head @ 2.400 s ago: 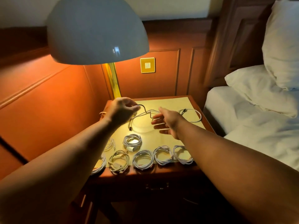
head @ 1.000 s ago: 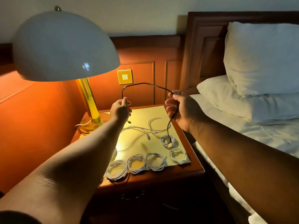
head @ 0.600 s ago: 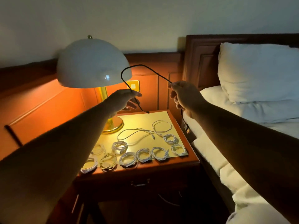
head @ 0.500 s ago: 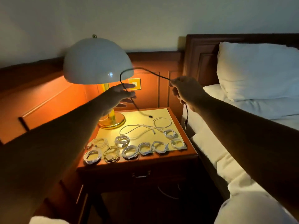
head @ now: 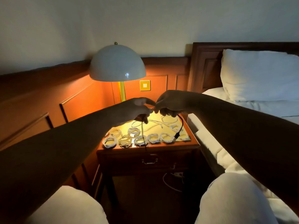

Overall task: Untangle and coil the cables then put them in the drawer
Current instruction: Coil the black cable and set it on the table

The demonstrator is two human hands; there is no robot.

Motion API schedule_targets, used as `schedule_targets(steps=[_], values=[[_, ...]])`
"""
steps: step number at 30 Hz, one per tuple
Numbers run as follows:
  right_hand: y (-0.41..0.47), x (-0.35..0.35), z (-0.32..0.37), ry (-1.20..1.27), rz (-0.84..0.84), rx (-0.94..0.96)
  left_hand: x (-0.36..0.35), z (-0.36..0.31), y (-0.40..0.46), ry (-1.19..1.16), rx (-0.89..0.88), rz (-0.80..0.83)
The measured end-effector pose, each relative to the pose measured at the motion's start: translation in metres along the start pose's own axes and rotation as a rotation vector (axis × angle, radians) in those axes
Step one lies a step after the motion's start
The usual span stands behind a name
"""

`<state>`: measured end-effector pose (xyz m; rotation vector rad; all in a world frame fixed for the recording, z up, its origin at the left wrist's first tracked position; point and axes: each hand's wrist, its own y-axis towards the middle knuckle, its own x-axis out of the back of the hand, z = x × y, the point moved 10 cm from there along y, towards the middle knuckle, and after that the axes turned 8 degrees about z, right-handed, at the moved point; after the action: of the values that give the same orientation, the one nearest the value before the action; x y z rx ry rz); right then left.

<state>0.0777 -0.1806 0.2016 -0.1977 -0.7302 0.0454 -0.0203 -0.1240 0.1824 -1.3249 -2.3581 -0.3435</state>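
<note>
Both hands hold a black cable (head: 181, 125) above the nightstand (head: 193, 143). My left hand (head: 135, 110) and my right hand (head: 169, 102) meet fingertip to fingertip, each pinching the cable. One end hangs down from the left hand, the other loops down from the right hand and ends in a plug. Several white coiled cables (head: 140, 140) lie in rows near the nightstand's front edge. A loose white cable (head: 163, 121) lies uncoiled behind them. The drawer (head: 149, 160) under the top is closed.
A domed lamp (head: 117, 63) stands lit at the back left of the nightstand. A bed with pillows (head: 258, 75) sits to the right. A white cord and plug (head: 174, 178) lie on the floor beneath. My knees (head: 233, 199) show at the bottom.
My hands have come together from being spread apart, lowering the black cable from a high arc. The view has pulled back and dropped, and my knees now show.
</note>
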Motion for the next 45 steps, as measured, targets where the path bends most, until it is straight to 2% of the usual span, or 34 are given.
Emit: schedule_targets(steps=[3,5,8,11,13,17,20,25,29,31,33,35,36,38,39,41,43,45], values=[[-0.004,-0.013,-0.004,0.007,0.093,-0.018,-0.004,0.0,-0.008,-0.007,-0.036,0.024],[-0.006,-0.022,-0.014,-0.034,0.15,-0.045,0.003,0.003,-0.014,-0.004,-0.069,-0.027],[-0.008,-0.028,-0.029,-0.053,0.167,-0.069,0.014,0.013,-0.018,-0.129,-0.079,-0.09],[-0.008,-0.035,-0.032,0.18,0.178,-0.031,0.021,0.03,-0.02,-0.199,-0.035,-0.098],[-0.008,-0.046,-0.029,0.332,0.234,-0.008,0.013,0.038,-0.019,-0.195,-0.011,-0.014],[0.0,-0.057,-0.026,0.387,0.185,0.016,-0.008,0.04,-0.018,-0.165,-0.064,0.107],[0.005,-0.068,-0.033,0.514,0.148,0.012,-0.005,0.05,-0.015,-0.173,-0.085,0.008],[0.006,-0.115,-0.052,0.896,0.264,-0.126,0.005,0.078,-0.015,-0.314,-0.112,-0.175],[0.009,-0.123,-0.031,1.176,0.339,-0.018,-0.02,0.111,-0.013,-0.517,-0.006,-0.218],[0.016,-0.112,-0.029,1.27,0.265,0.065,-0.049,0.126,-0.015,-0.622,0.075,-0.168],[0.027,-0.099,-0.039,1.307,0.117,0.128,-0.075,0.135,-0.016,-0.644,0.125,-0.102],[0.037,-0.085,-0.064,1.209,-0.088,0.167,-0.091,0.142,-0.015,-0.552,0.145,-0.047],[0.04,-0.077,-0.079,1.055,-0.197,0.177,-0.095,0.146,-0.014,-0.467,0.154,-0.028],[0.04,-0.066,-0.101,0.517,-0.336,0.181,-0.098,0.153,-0.013,-0.237,0.166,-0.004],[0.041,-0.068,-0.106,0.232,-0.333,0.191,-0.096,0.156,-0.012,-0.11,0.165,-0.001],[0.052,-0.095,-0.124,-0.155,-0.187,0.164,-0.091,0.162,-0.009,0.091,0.141,0.009],[0.061,-0.127,-0.147,-0.322,-0.044,0.07,-0.089,0.173,-0.006,0.212,0.131,0.048],[0.068,-0.151,-0.167,-0.311,0.027,-0.009,-0.089,0.19,-0.002,0.314,0.133,0.073]])
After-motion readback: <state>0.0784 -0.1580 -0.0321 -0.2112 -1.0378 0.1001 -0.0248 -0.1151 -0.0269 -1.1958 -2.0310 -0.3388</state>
